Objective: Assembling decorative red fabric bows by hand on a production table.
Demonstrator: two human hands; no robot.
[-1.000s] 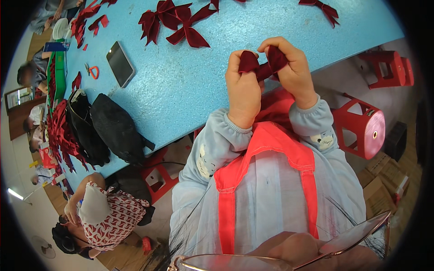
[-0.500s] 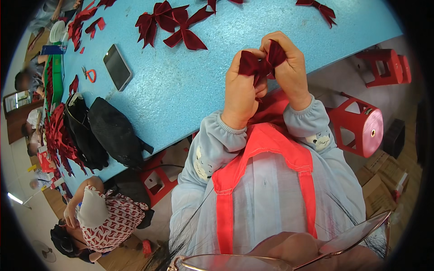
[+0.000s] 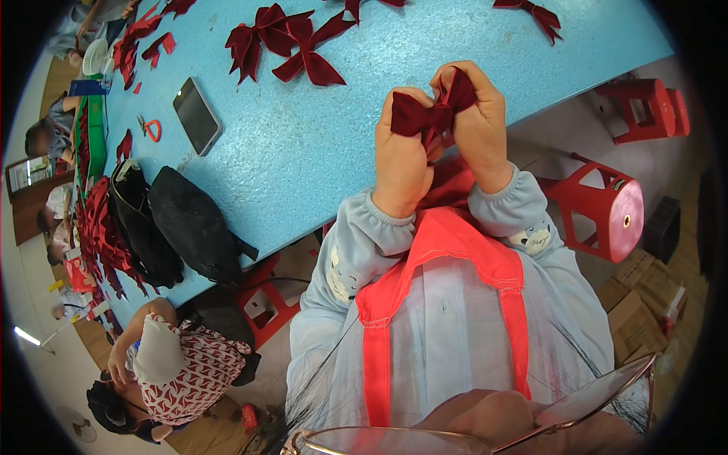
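Blue table below, dark red ribbon bow pinched between left hand and right hand, both hands closed on it.

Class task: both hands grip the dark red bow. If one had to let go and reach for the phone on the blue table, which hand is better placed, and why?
Probably the left hand. The phone lies on the blue table to the person's left. The right hand would have to cross over the left hand and the bow.

Matt dark-red cloth bow, speckled matt blue table, glossy plastic stool.
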